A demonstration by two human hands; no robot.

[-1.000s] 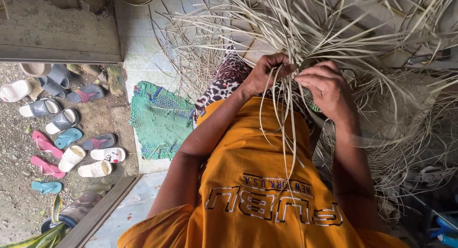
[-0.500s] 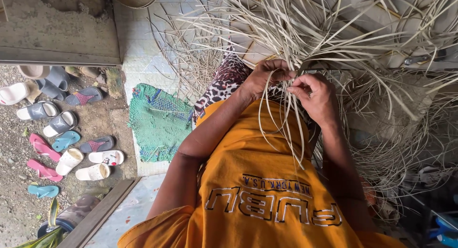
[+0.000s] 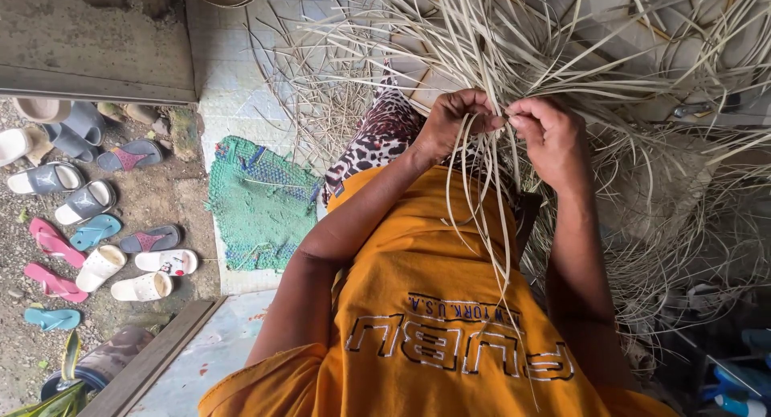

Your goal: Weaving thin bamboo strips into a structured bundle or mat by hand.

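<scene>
Your left hand (image 3: 454,124) and right hand (image 3: 550,136) pinched pale straw strands (image 3: 482,216) just above your orange shirt (image 3: 434,305), keeping loose ends taut for weaving.

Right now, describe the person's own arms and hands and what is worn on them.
Both arms are bare from the short sleeves of an orange T-shirt with pale printed lettering. The left hand and right hand wear no gloves; no rings, watch or bracelets show from this view.

Left hand (image 3: 451,126) and right hand (image 3: 548,136) pinch pale straw strips (image 3: 482,192).
</scene>
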